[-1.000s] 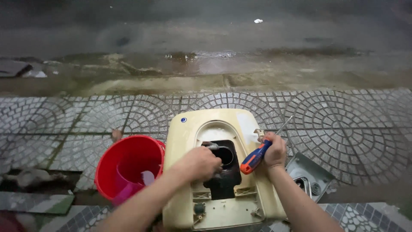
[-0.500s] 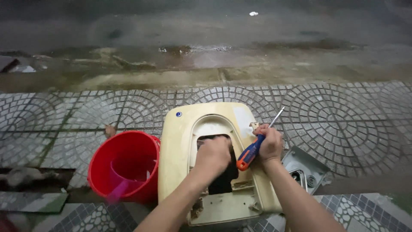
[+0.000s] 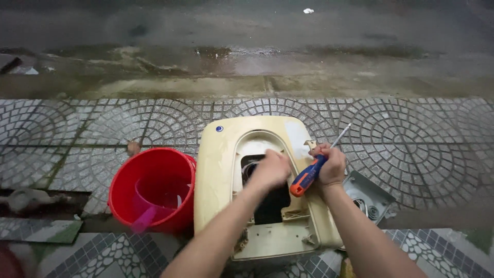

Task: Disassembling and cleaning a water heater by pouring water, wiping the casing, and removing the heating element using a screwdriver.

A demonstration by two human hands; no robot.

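— Hands have shifted since a second ago, have they not?

— Yes. The left hand (image 3: 271,170) sat lower in the dark opening of the cream plastic housing (image 3: 218,170) then, with a round black part showing beside it. Now it is raised a little toward the top of that opening and covers the round part almost wholly. It looks blurred, so it is moving.

— And the other one?

— The right hand (image 3: 329,166) is in nearly the same spot at the housing's right edge, and the view has drifted a bit, so the housing sits more central.

— How are the left fingers?

— Curled downward over the opening, knuckles up. Whether they grip anything underneath I cannot tell; the blur and the hand itself hide it.

— The right?

— Closed in a fist round the screwdriver (image 3: 309,175), orange and blue handle pointing down toward the person, thin metal shaft slanting up and away to the right, its tip over the paving.

— Arms?

— Both bare forearms reach up from the bottom edge, the left slanting in from lower left, the right from lower right.

— Where does the housing lie?

— Flat on the patterned cobble tiles (image 3: 411,134), a red bucket (image 3: 154,185) touching its left side, a grey metal plate (image 3: 370,198) just beside its right lower corner. Wet road lies beyond.
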